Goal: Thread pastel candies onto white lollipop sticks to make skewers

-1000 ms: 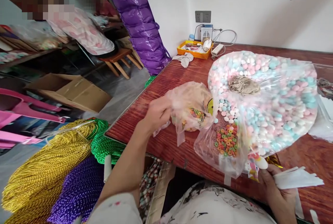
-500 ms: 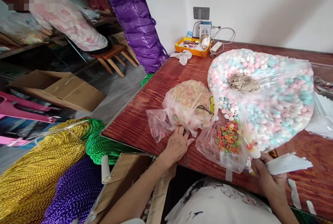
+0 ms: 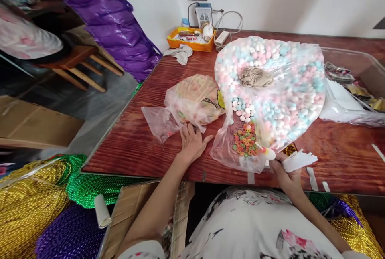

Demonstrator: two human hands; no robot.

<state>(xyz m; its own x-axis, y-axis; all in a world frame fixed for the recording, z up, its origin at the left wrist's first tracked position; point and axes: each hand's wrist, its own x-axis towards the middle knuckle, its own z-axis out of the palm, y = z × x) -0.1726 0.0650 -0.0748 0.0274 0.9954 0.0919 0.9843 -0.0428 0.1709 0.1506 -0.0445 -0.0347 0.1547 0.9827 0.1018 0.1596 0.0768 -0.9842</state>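
Note:
My left hand lies on the table with the thumb stretched away, its fingertips at the front edge of a clear bag of coloured rings. Nothing shows in its palm. At the table's front edge, my right hand is closed around a bundle of white strips. By its fingertips is a white oval piece with a reddish-yellow part and a thin white stick; part of the grip is hidden. Beside it, a big clear bag holds pink, white and blue candies, with loose rings at its opening.
A crumpled brown cloth rests on the large bag. Behind stand an orange tray of small items and a power strip. To the right is a clear bin. Gold bundles and a cardboard box crowd the front left.
The view has swung right and down, so the table sits further left and the clear bin shows more. Both hands stay near the same bags; the right keeps the white strips.

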